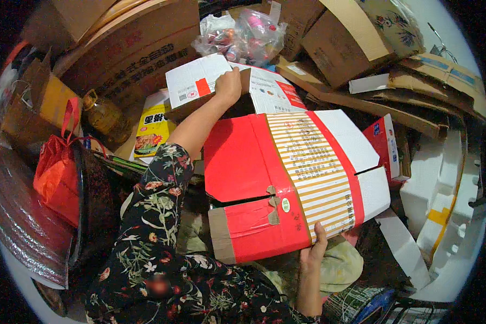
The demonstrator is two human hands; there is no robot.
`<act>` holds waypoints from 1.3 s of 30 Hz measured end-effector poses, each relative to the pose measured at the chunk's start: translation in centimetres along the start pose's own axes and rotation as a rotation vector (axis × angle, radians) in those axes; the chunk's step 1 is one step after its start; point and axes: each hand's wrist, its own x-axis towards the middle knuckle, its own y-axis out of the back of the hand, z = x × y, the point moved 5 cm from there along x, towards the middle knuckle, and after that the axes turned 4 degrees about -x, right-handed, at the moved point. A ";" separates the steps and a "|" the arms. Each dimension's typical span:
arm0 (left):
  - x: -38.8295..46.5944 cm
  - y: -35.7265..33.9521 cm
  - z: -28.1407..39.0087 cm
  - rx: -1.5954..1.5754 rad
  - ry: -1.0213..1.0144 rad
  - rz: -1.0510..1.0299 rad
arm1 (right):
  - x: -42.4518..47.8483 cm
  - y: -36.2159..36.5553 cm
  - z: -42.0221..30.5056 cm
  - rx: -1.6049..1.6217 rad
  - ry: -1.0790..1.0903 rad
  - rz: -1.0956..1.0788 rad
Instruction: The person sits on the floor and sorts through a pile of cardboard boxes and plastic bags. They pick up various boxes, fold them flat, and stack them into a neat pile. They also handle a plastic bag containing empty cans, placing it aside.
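Observation:
A flattened red cardboard carton (243,156) with a gold-and-white striped panel and white flaps lies tilted in front of me. Its lower edge rests in my right hand (315,247), thumb on the printed face and the other fingers hidden underneath. Farther up, my left hand (228,87) is closed over the edge of a white printed cardboard panel (194,79). Another white panel with red print (273,91) stands to the right of that hand. Whether these white panels belong to the red carton, I cannot tell.
Large brown cardboard boxes (154,52) stand at the back, beside a clear plastic bag of cans and bottles (261,34). Leftward are a red drawstring bag (58,178) and an oil bottle (105,115). Flattened cardboard (429,87) and white foam boxes (423,174) crowd the right.

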 end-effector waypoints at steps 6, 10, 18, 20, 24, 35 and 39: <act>0.5 1.3 3.0 -0.175 -0.064 -0.011 | -1.2 -1.5 -0.3 0.011 0.003 -0.013; -0.4 -1.0 3.6 -0.077 -0.426 0.040 | -1.8 -1.5 -0.5 0.005 0.018 0.037; -3.9 -5.6 5.5 0.951 -1.061 -0.258 | -1.6 -1.6 -0.2 0.035 0.029 0.015; -5.0 -6.2 5.1 1.062 -1.186 -0.274 | -1.6 -1.8 -0.2 0.032 0.047 0.010; -6.3 -10.6 3.2 1.233 -1.253 -0.290 | -1.7 -2.0 -0.7 0.008 0.046 0.033; -3.8 -21.4 -2.0 1.337 -1.108 -0.340 | -0.4 -0.6 0.4 -0.002 0.148 0.058; -2.8 -22.0 -3.4 1.281 -1.097 -0.412 | -0.9 -0.8 0.2 -0.055 0.170 0.081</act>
